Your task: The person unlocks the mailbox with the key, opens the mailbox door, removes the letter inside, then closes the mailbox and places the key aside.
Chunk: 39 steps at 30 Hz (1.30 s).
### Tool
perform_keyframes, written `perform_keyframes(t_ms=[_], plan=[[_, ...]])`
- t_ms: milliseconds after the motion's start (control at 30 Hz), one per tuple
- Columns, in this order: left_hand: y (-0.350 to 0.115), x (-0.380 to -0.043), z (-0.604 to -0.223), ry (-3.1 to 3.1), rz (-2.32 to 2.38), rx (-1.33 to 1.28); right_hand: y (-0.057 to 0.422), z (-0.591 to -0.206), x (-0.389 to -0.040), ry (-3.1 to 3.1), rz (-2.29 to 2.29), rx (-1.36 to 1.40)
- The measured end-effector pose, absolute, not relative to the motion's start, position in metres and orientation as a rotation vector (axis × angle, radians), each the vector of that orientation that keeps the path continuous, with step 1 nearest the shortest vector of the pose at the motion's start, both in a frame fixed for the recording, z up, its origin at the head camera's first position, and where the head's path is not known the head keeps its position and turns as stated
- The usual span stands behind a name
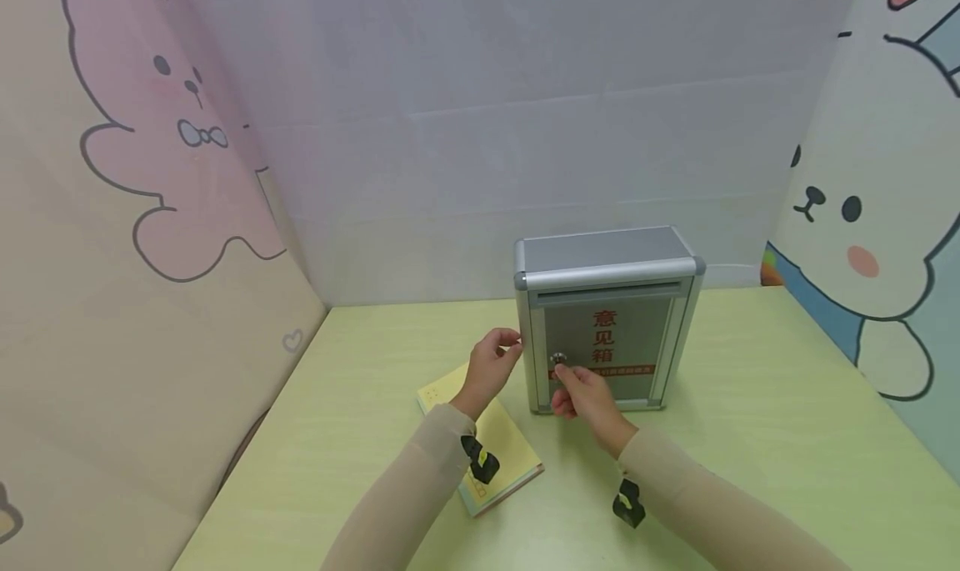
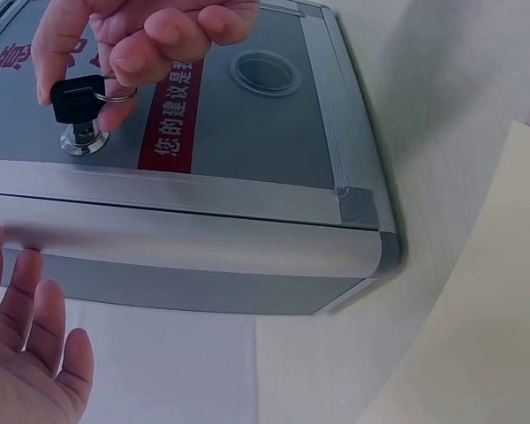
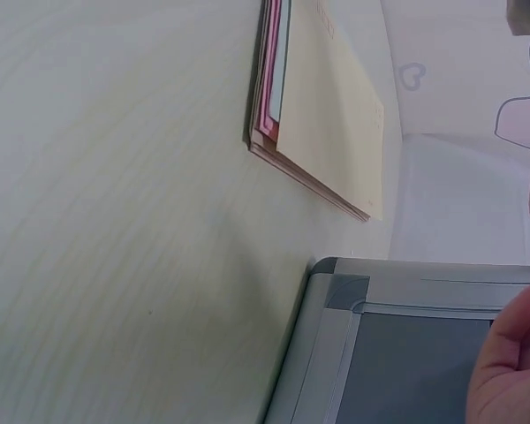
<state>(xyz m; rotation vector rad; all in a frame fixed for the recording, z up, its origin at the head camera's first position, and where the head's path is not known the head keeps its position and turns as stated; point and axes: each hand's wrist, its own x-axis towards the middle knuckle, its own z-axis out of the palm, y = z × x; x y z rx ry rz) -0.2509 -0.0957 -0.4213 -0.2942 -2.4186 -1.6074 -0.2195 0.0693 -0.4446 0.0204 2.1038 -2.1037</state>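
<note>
A grey metal suggestion box with red lettering stands upright on the table. In its front door sits a small round lock, with a black-headed key in it. My right hand pinches the key's head between thumb and finger; a metal ring hangs from it. My left hand is at the box's left side, fingertips right at the silver frame, its fingers loosely extended in the left wrist view. The right wrist view cuts off most of the right hand.
A stack of yellow-covered booklets with coloured page edges lies left of the box, partly under the left forearm. A pale curtain hangs behind the table, and cartoon-printed cloths flank it. The box has a slot near its top.
</note>
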Motion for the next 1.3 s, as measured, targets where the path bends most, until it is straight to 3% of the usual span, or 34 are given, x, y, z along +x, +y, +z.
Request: perform_keyframes(t_ms=[400, 767, 1300], plan=[[-0.095, -0.252, -0.421, -2.409, -1.647, -0.256, 0.069, -0.446, -0.222, 2.034, -2.069, 0.023], [-0.095, -0.250, -0.421, -2.416, -1.649, -0.255, 0.087, -0.445, -0.226, 1.268, -2.192, -0.227], [-0.094, -0.249, -0.420, -2.408, -1.653, -0.247, 0.079, -0.434, -0.225, 1.728, -2.112, 0.012]])
